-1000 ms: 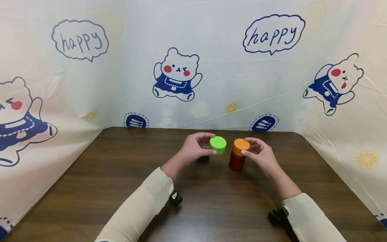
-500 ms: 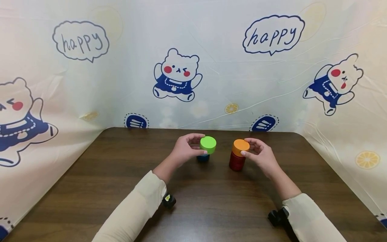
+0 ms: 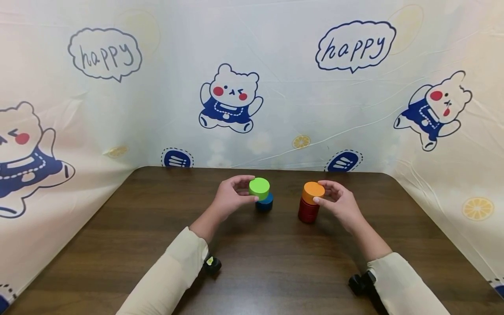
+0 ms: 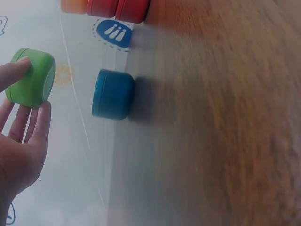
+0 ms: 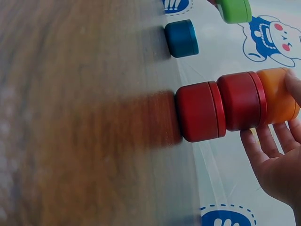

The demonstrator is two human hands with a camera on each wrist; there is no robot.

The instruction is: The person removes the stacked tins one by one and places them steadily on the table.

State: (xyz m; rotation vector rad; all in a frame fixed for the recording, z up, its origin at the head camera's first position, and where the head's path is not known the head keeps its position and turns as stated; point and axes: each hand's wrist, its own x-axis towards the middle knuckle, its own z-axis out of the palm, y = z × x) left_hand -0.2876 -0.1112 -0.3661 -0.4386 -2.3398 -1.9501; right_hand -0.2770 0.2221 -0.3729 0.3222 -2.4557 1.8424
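Note:
A small round green tin (image 3: 259, 188) is held up between the thumb and fingers of my left hand (image 3: 227, 199). Below it a blue lidded tin (image 3: 265, 204) stands on the table; the left wrist view shows a gap between the two. My right hand (image 3: 343, 204) grips an orange tin (image 3: 313, 192) at the top of a column. Under the orange tin are two red tins, the upper red tin (image 5: 241, 101) on the lower red tin (image 5: 200, 112), which stands on the table. In the right wrist view the orange tin sits right against the upper red one.
The brown wooden table (image 3: 252, 267) ends at a printed cloth backdrop (image 3: 287, 87) behind and on both sides. The red column stands a short way right of the blue tin. Dark wrist cameras hang beneath both sleeves.
My left hand has moved left with the green tin, from near the orange tin to above the blue one, whose top shows more now. The right hand has stayed on the orange tin.

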